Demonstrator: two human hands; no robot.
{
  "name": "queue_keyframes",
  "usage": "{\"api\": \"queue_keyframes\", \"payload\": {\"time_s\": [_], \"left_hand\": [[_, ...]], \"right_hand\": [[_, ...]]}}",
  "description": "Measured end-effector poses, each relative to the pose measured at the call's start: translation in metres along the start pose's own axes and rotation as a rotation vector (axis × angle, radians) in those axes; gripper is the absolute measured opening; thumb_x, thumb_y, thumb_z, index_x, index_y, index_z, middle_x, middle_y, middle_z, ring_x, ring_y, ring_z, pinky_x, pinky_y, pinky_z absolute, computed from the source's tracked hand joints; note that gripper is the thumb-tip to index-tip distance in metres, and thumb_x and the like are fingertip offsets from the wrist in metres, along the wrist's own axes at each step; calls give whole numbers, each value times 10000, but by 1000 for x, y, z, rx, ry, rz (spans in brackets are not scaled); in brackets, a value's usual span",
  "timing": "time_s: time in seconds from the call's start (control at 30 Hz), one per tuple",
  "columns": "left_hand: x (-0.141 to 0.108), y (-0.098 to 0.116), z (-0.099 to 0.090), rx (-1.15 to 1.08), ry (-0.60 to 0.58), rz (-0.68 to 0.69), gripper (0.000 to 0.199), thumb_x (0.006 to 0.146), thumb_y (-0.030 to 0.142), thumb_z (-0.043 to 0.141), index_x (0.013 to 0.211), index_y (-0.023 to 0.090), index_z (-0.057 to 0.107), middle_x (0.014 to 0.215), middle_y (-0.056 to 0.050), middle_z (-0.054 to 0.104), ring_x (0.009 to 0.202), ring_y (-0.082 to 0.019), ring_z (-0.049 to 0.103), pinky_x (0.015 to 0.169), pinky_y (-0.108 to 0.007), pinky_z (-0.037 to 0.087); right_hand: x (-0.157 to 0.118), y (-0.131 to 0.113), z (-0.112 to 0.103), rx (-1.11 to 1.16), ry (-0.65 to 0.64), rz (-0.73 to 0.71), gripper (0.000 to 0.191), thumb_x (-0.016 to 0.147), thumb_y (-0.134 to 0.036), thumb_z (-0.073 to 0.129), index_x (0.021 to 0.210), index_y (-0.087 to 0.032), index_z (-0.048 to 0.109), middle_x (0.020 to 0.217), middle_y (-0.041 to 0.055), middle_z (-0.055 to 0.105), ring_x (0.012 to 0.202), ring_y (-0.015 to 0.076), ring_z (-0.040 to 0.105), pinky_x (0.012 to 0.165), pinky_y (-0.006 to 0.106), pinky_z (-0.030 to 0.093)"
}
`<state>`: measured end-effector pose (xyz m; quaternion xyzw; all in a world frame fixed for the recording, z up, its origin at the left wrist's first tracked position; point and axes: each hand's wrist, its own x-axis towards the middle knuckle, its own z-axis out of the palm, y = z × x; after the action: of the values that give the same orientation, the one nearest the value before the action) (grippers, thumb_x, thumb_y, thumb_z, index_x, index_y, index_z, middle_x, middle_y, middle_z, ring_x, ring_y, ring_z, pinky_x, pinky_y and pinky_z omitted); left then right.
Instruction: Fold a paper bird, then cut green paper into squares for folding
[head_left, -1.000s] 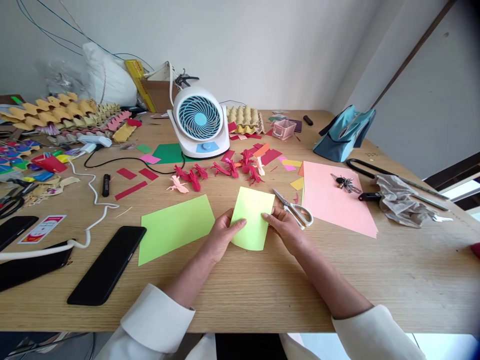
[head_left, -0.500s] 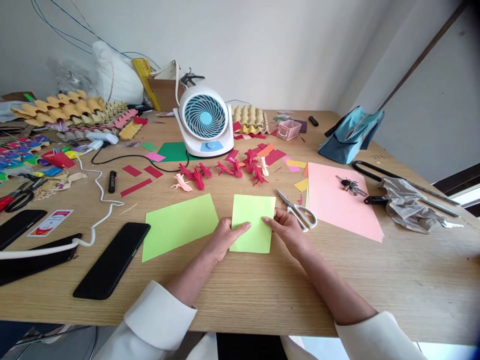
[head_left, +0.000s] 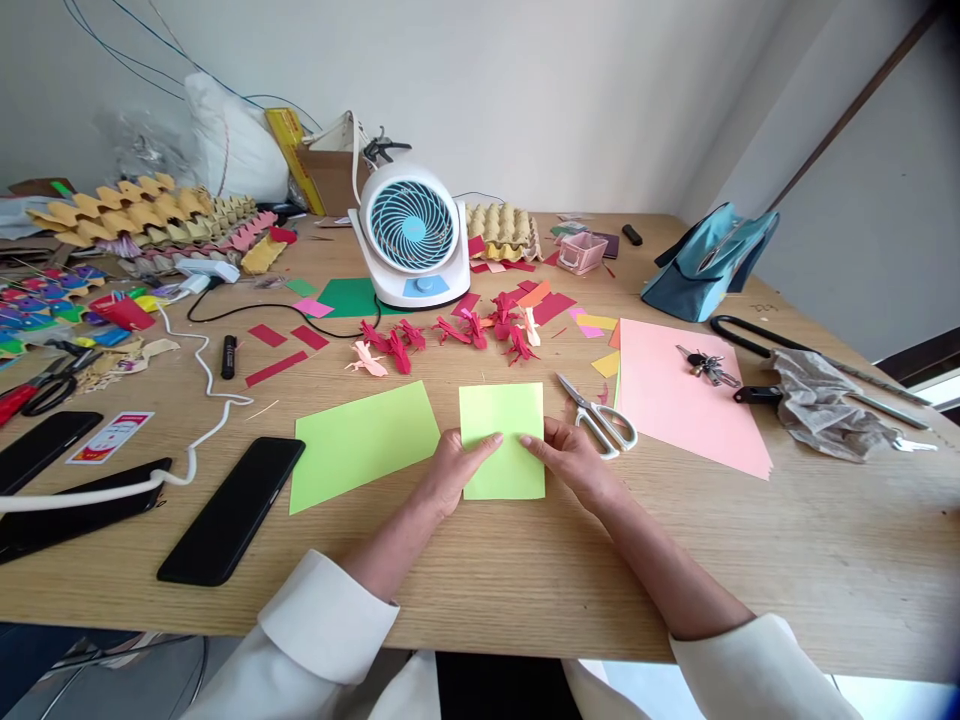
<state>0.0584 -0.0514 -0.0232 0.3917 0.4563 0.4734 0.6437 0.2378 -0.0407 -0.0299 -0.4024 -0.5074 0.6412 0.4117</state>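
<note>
Left hand: the left hand (head_left: 452,468) pinches the left edge of a small light-green sheet (head_left: 503,472), thumb lying flat across the front, the other fingers mostly hidden behind it.
Right hand: the right hand (head_left: 576,462) grips the opposite edge in the same way, thumb on the front and fingers tucked behind.
Small green sheet: between the two sets of fingers, facing the person, its top edge beyond both thumbs; the thumb tips lie near each other without meeting. Whether its lower edge rests on the table (head_left: 480,600) cannot be told.
Large green sheet: just left of the left fingers, a bigger green sheet (head_left: 364,445) lies flat and slightly turned.
Scissors: just beyond and right of the right fingers, the white-handled scissors (head_left: 587,404) lie with blades pointing away from the person.
Pink sheet: farther right of the right fingers, a pink sheet (head_left: 682,415) bears a bunch of keys (head_left: 705,368).
Folded figures: beyond the fingers, small red paper figures (head_left: 398,350) sit in a loose row, with a few paler ones among them.
Fan: behind that row, well beyond the fingers, stands a white fan (head_left: 414,230).
Phone: well left of the left fingers, a black phone (head_left: 231,512) lies aslant.
</note>
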Motion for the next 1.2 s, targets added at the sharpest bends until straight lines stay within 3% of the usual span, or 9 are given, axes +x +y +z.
{"api": "queue_keyframes", "payload": {"time_s": [0.33,0.53,0.8,1.0,1.2], "left_hand": [[2,-5,2,-19,29,-2,556,581,378,888,1044,112,733,1052,-149,750,963,-301,704,876,-412,545],[7,-4,-1,-53,159,65,523,568,390,892,979,107,738,977,-133,764,902,-285,712,849,-397,540],[11,-2,-6,-98,255,154,483,603,362,876,1000,133,725,1032,-98,758,919,-245,706,842,-352,543],[10,-3,-5,-82,221,137,459,608,358,872,984,137,728,997,-94,765,893,-247,710,826,-357,548],[9,-3,-4,-99,206,131,497,592,357,883,1008,136,725,1012,-104,762,903,-257,713,851,-382,550]], "right_hand": [[-1,-5,5,-3,60,11,454,644,-623,767,775,-196,681,763,21,708,689,185,616,666,320,484],[0,-2,2,-251,85,-12,484,711,-615,716,582,-190,524,509,-59,453,472,77,340,475,246,231],[1,-1,0,-324,-1,19,391,739,-551,704,669,-181,601,556,-31,574,516,101,455,517,248,306],[1,-3,2,-227,27,21,386,684,-553,750,687,-194,610,608,-33,581,551,112,501,537,249,362],[-1,-4,4,-258,45,12,469,786,-637,614,614,-205,549,531,-37,505,504,109,422,518,257,352]]}}
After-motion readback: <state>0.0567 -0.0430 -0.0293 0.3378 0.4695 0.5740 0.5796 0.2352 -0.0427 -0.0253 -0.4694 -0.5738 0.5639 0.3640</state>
